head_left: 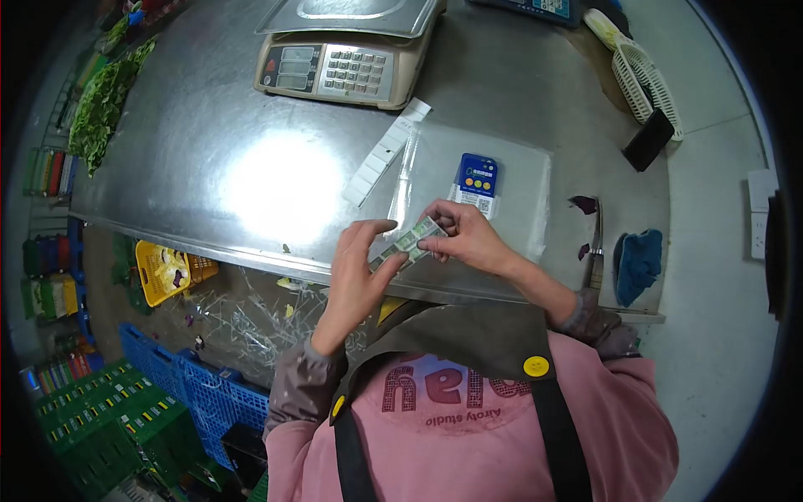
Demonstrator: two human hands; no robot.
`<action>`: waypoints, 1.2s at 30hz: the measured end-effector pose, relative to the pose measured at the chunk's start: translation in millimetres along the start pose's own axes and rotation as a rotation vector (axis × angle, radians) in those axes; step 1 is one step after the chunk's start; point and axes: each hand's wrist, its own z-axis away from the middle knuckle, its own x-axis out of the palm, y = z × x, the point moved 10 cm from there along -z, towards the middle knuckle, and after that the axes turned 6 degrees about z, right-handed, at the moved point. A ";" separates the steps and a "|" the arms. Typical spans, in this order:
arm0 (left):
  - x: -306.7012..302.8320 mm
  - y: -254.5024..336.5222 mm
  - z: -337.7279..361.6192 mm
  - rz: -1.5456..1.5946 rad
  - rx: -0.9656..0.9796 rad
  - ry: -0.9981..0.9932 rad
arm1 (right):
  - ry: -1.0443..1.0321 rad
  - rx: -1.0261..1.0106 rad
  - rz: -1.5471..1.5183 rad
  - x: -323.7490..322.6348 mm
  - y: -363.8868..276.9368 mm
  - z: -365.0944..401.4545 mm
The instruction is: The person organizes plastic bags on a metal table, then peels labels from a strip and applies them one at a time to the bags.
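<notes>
Between my two hands is a narrow strip of green-and-white printed labels point(408, 241), held at a slant above the table's front edge. My right hand point(470, 240) pinches its upper right end between thumb and fingers. At the lower left end, the thumb of my left hand point(355, 272) presses on the strip, while its index finger arches above; the other fingers are partly hidden. Just beyond my right hand lies a blue card with yellow round marks point(478, 174) and a QR code, on a clear plastic bag point(520, 186). A white paper strip point(386, 152) lies to its left.
A scale point(355, 67) stands at the back of the metal table point(201, 109). Leafy greens point(104, 105) lie at left. A white basket point(644, 79), a dark flat object point(649, 140) and a blue cloth point(639, 266) are at right. Green crates point(125, 418) stand below left.
</notes>
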 end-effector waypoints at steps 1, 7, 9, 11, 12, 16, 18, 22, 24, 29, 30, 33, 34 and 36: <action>6.5 -1.7 -6.9 0.004 0.008 0.000 | 0.008 -0.003 0.004 -3.1 -1.5 1.5; 77.8 -41.2 -1.8 0.799 -0.531 -0.281 | 0.403 -0.190 0.066 -47.0 -18.1 29.1; 81.7 -44.6 -3.8 0.788 -0.529 -0.281 | 0.638 -0.437 0.688 -52.2 -62.2 56.0; 84.4 -44.2 -4.9 0.780 -0.528 -0.276 | 0.617 -0.552 0.821 -41.7 -75.4 59.2; 82.5 -39.9 -7.5 0.770 -0.492 -0.243 | 0.590 -0.667 0.954 -28.9 -83.7 62.7; 66.6 -20.9 -18.6 0.551 -0.247 -0.089 | 0.609 -0.600 1.005 -29.4 -79.8 59.2; 65.2 -16.4 -21.1 0.493 -0.205 -0.094 | 0.601 -0.593 1.021 -28.1 -77.8 58.3; 65.9 -18.7 -18.7 0.423 -0.180 -0.067 | 0.584 -0.529 0.976 -37.3 -71.1 53.2; 70.5 -29.8 -17.4 0.395 -0.303 -0.147 | 0.670 -0.354 0.817 -63.8 -58.8 50.3; 94.6 -23.3 -9.5 0.373 -0.344 -0.375 | 0.792 -0.361 0.929 -69.4 -53.6 48.9; 100.1 -19.7 -9.4 0.432 -0.312 -0.384 | 0.782 -0.395 1.015 -60.3 -55.6 47.3; 104.6 -15.1 -9.7 0.537 -0.305 -0.374 | 0.607 -0.402 0.883 -43.9 -49.2 38.2; 108.9 -20.7 -6.9 0.644 -0.397 -0.402 | 0.558 -0.331 0.798 -48.0 -41.4 35.2; 113.0 -26.8 -3.8 0.752 -0.491 -0.431 | 0.562 -0.280 0.700 -61.6 -34.7 35.1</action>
